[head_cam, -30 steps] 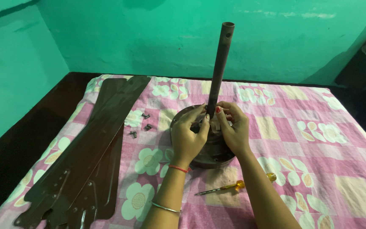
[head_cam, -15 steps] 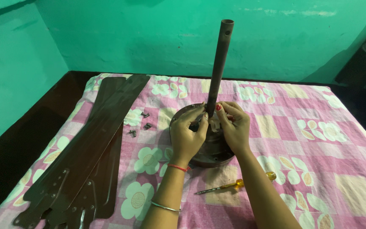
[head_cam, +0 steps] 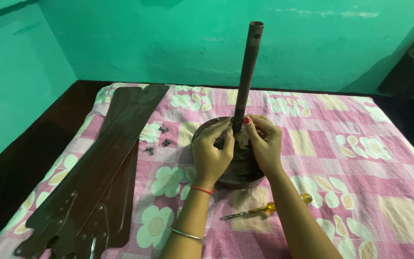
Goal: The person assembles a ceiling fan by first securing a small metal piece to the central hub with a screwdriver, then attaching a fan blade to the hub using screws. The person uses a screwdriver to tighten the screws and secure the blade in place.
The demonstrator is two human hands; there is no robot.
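Reaching forward from bent wrists, left hand [head_cam: 210,152] and right hand [head_cam: 263,142] pinching fingertips together on small fittings at the upright rod [head_cam: 246,76] base atop the fan motor [head_cam: 238,170], mid-bed.

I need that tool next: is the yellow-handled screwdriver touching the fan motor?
Apart. The head view shows pink cloth between the screwdriver and the fan motor.

Stacked brown fan blades [head_cam: 99,163], small screws [head_cam: 161,136] and a yellow-handled screwdriver [head_cam: 269,207] lie on the floral sheet [head_cam: 360,158].
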